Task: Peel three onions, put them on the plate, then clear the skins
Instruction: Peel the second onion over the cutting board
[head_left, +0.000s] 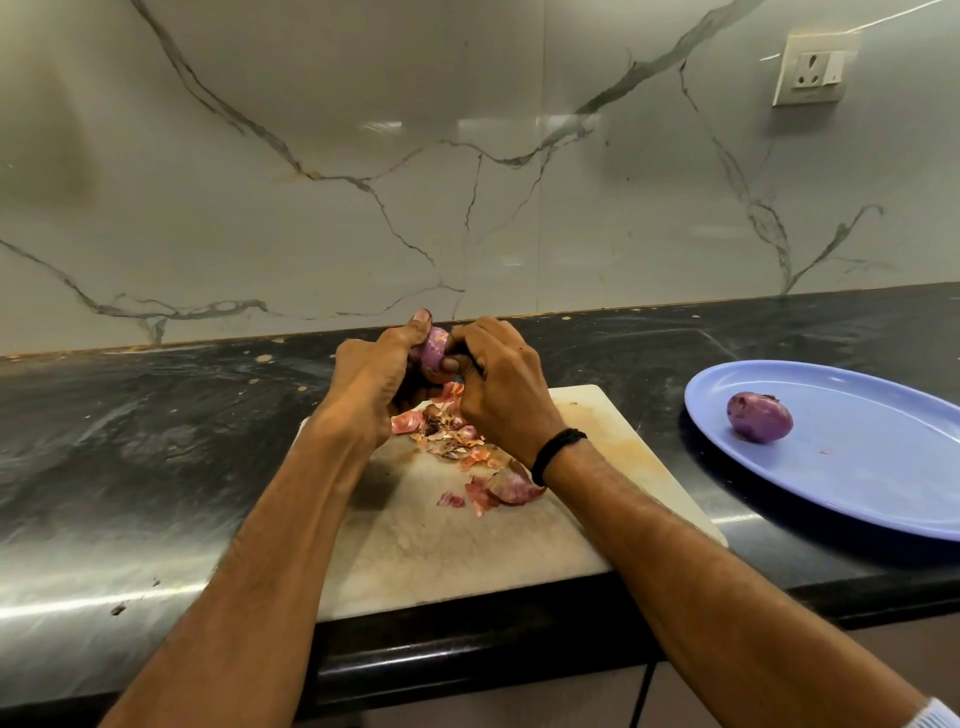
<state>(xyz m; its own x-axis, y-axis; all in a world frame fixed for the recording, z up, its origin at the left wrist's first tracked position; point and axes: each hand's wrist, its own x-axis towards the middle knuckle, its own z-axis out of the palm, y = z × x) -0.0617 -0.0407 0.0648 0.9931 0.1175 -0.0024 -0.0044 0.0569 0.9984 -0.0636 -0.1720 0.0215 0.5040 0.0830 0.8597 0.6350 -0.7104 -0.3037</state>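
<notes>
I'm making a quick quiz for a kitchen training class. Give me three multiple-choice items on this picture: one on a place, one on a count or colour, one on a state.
1. Where do the loose onion skins lie?
A. on the plate
B. on the cutting board
C. on the bare counter

2. How many onions are on the plate?
A. none
B. one
C. three

3. What are the hands doing?
A. both hold one onion
B. both rest flat on the board
C. one lifts the plate

Answers:
1 B: the skins are heaped on the cutting board.
2 B: a single peeled onion sits on the blue plate.
3 A: the left hand and right hand grip another onion above the board.
</notes>
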